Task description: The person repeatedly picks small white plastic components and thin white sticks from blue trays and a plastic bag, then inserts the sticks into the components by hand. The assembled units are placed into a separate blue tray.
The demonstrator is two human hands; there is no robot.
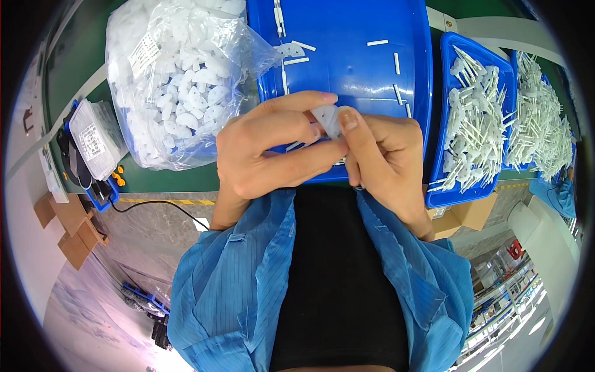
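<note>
Both hands meet over the near edge of a large blue tray (353, 28). Between them is a small translucent white plastic piece (327, 119), flat and curved at its edge. My left hand (276, 142) pinches it from the left, fingers bent. My right hand (384, 149) grips it from the other side, the thumb pressed on its face. Fingers hide part of the piece, so I cannot tell if a rod is joined to it. Several white rods (397, 64) lie in the tray, and another flat white piece (290, 50) rests at its left side.
At left, a clear plastic bag (186, 80) bulges with white flat pieces. Blue trays at right hold piled rod-and-plate parts (474, 118) and more such parts (538, 118). A labelled white stack (96, 139) sits at far left, near a black cable (155, 203). Below is a cardboard box (468, 214).
</note>
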